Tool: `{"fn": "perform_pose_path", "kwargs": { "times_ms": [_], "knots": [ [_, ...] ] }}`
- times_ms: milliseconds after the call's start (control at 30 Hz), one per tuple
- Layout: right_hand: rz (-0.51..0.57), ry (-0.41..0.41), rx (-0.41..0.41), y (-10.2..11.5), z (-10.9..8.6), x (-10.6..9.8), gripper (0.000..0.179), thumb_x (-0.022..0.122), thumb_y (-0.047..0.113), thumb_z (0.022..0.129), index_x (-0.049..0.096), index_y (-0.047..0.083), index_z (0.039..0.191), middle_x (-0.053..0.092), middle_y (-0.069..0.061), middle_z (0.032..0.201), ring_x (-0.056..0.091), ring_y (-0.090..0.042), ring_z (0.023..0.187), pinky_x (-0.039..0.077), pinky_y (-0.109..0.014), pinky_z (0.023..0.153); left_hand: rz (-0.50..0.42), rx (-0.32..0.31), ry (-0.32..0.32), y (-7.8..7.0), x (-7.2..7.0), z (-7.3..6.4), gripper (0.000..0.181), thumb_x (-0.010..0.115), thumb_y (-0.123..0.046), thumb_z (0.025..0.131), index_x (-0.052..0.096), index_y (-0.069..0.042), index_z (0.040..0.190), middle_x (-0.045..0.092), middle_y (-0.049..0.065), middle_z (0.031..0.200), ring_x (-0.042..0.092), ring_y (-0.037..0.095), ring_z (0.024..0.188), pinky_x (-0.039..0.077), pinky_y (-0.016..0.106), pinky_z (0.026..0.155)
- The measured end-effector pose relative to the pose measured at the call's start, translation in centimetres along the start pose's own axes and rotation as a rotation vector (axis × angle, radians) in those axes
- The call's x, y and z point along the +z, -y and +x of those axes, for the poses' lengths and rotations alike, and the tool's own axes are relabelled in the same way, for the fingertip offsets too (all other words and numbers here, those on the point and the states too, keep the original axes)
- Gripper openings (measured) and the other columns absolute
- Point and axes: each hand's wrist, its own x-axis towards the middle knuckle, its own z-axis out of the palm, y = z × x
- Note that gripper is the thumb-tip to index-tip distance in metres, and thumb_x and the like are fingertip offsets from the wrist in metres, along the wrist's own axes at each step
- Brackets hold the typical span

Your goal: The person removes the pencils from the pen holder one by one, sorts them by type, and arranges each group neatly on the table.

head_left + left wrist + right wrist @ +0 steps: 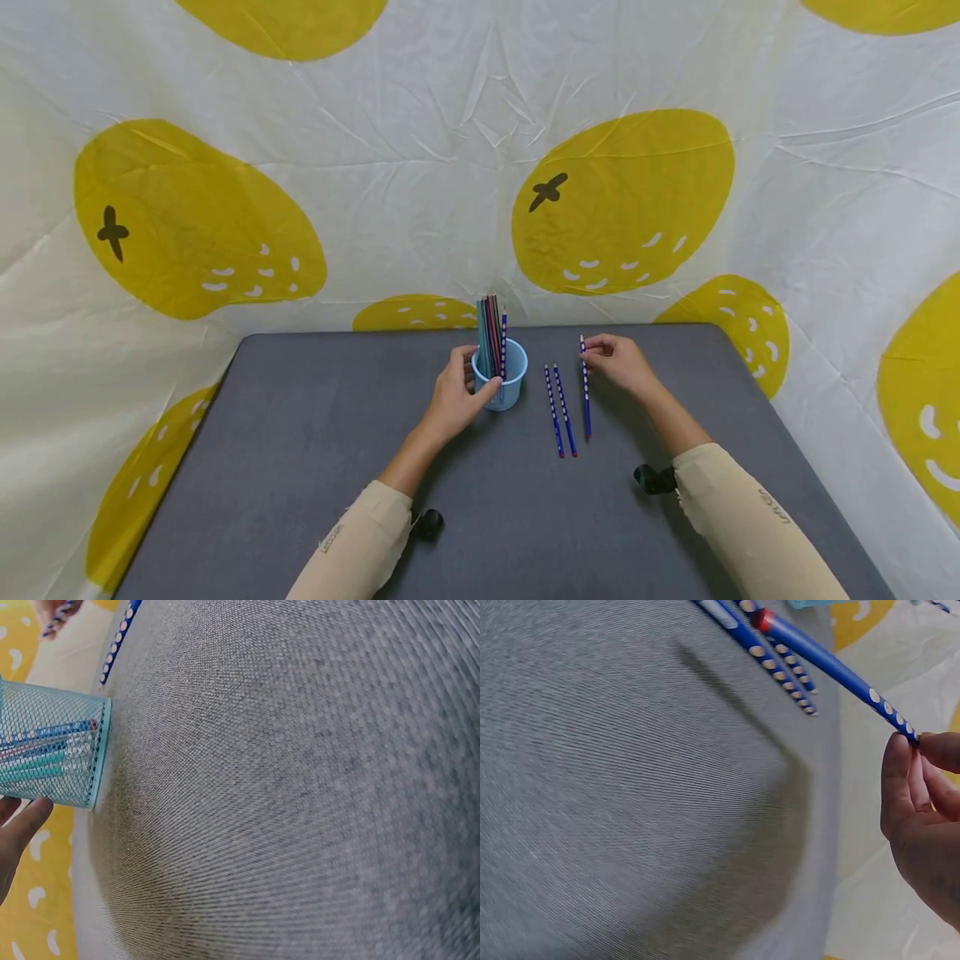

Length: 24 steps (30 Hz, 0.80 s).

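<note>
My left hand grips a light blue mesh pencil cup, thumb on the near side and fingers round the left. Inside the cup, several pencils lean to the left, one of them blue with white dots. My right hand pinches another blue dotted pencil near its sharpened tip between thumb and fingertips. That pencil's red end points back toward me, and its shadow falls apart from it on the table. Two more dotted pencils, a left one and a right one, lie between cup and held pencil.
The dark grey table runs back to a white cloth with yellow fruit prints, which hangs behind and at the sides. A small black device sits by the left sleeve, and a similar black device by the right.
</note>
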Motion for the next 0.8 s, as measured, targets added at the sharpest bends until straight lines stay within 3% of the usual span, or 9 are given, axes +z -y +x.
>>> {"fn": "perform_pose_path", "kwargs": {
  "times_ms": [167,300,667,800],
  "knots": [
    [0.024,0.039,0.043,-1.1,0.3,1.0,0.031,0.067,0.005,0.099,0.063,-0.016,0.122,0.073,-0.029,0.106,0.066,-0.004,0.072,0.059,-0.020,0.067,-0.005,-0.001,0.002,-0.1,-0.1,0.1,0.067,0.075,-0.035,0.095,0.039,-0.012,0.146,0.055,0.018,0.143,0.061,0.035,0.126,0.056,0.053,0.102],
    [0.039,0.055,0.074,-1.5,0.3,1.9,0.030,0.066,0.002,0.099,0.063,-0.017,0.122,0.073,-0.029,0.106,0.066,-0.004,0.072,0.061,-0.021,0.067,-0.002,-0.008,0.004,0.0,-0.1,0.1,0.067,0.076,-0.035,0.095,0.039,-0.012,0.146,0.055,0.017,0.143,0.061,0.034,0.127,0.056,0.053,0.102],
    [-0.078,0.023,0.098,-2.5,0.1,3.2,0.026,0.069,0.005,0.097,0.071,-0.010,0.118,0.077,-0.022,0.101,0.072,-0.012,0.070,0.063,-0.028,0.067,0.007,-0.005,0.001,0.0,0.0,0.1,0.067,0.076,-0.035,0.095,0.039,-0.012,0.145,0.055,0.018,0.142,0.062,0.034,0.125,0.056,0.052,0.102],
    [-0.116,-0.005,0.077,-2.5,-0.1,3.4,0.024,0.070,0.007,0.094,0.074,-0.007,0.114,0.078,-0.017,0.096,0.070,-0.006,0.066,0.062,-0.025,0.065,0.002,0.001,0.004,0.1,0.0,0.1,0.066,0.075,-0.035,0.095,0.039,-0.012,0.145,0.056,0.018,0.142,0.062,0.033,0.125,0.057,0.051,0.101]
  ]
}}
